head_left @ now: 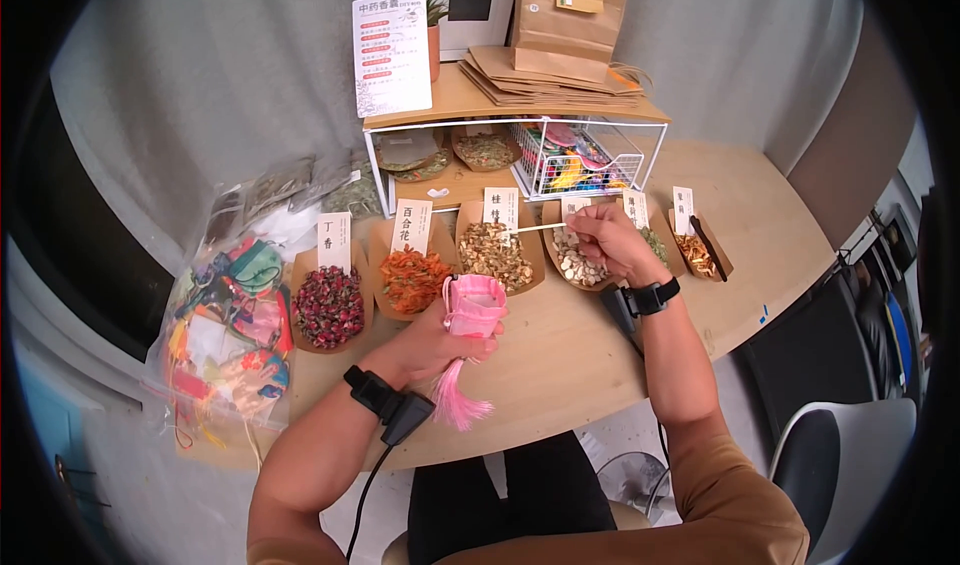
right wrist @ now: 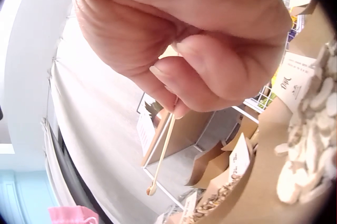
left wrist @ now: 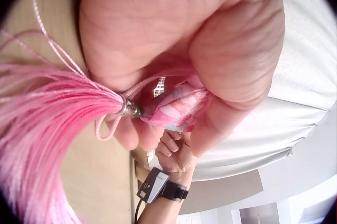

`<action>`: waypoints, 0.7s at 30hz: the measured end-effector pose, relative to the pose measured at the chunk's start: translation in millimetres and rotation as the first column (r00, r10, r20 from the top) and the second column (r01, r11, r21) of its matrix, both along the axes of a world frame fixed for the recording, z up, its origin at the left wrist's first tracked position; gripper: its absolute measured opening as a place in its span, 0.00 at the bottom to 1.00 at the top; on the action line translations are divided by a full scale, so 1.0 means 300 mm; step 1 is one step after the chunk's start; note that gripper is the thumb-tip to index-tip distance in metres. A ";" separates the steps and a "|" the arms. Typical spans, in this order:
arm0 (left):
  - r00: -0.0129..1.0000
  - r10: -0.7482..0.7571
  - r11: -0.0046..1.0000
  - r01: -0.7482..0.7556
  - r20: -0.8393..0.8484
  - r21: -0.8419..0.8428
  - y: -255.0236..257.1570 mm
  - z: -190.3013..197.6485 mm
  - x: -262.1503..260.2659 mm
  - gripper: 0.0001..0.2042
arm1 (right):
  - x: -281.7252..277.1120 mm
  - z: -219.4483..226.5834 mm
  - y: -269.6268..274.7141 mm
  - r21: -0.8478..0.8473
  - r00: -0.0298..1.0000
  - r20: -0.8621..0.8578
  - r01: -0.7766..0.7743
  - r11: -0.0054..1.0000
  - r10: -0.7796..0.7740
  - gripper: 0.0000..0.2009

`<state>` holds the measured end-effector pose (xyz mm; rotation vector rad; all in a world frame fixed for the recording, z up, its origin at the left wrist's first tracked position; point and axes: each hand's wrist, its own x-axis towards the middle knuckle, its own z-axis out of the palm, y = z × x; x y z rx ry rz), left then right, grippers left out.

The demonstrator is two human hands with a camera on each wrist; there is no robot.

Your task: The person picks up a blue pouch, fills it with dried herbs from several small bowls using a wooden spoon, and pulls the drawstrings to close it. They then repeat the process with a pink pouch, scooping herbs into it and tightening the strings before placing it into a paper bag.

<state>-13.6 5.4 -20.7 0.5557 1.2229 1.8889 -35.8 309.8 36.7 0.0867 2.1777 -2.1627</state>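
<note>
My left hand [head_left: 425, 345] grips a pink fabric sachet pouch [head_left: 473, 307] with its mouth open upward. From its lower end hangs a pink tassel [head_left: 460, 397], also large in the left wrist view. Between thumb and fingertips, my right hand [head_left: 615, 243] pinches a thin wooden stick [head_left: 540, 228] with a small spoon-like tip. That tip [right wrist: 151, 188] shows in the right wrist view, pointing away from the fingers. In the head view the stick reaches left over the paper tray of tan chopped herb pieces [head_left: 497, 255]. Below the right hand lie pale sliced pieces [head_left: 580, 265] in another tray.
Trays of dark red buds [head_left: 330, 308], orange petals [head_left: 413, 278] and yellow-brown bits [head_left: 695, 255] line the table [head_left: 560, 365]. A plastic bag of colourful pouches [head_left: 235, 335] lies left. Behind stands a shelf [head_left: 440, 117] with paper bags [head_left: 570, 25] and a wire basket [head_left: 590, 170].
</note>
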 end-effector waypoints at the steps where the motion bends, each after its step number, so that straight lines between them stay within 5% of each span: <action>1: 1.000 0.007 1.000 -0.007 -0.006 -0.008 0.002 0.002 0.001 0.22 | 0.012 0.016 -0.007 -0.014 1.000 -0.021 -0.022 1.000 0.022 0.11; 16: 1.000 -0.012 0.999 0.012 -0.005 0.043 0.005 0.002 -0.007 0.24 | 0.074 0.048 -0.061 0.105 0.963 -0.202 -0.157 0.982 0.176 0.08; 21: 1.000 0.008 1.000 -0.008 0.009 0.020 0.005 0.006 0.000 0.24 | 0.064 0.036 -0.061 -0.022 0.939 -0.320 -0.143 0.989 0.129 0.09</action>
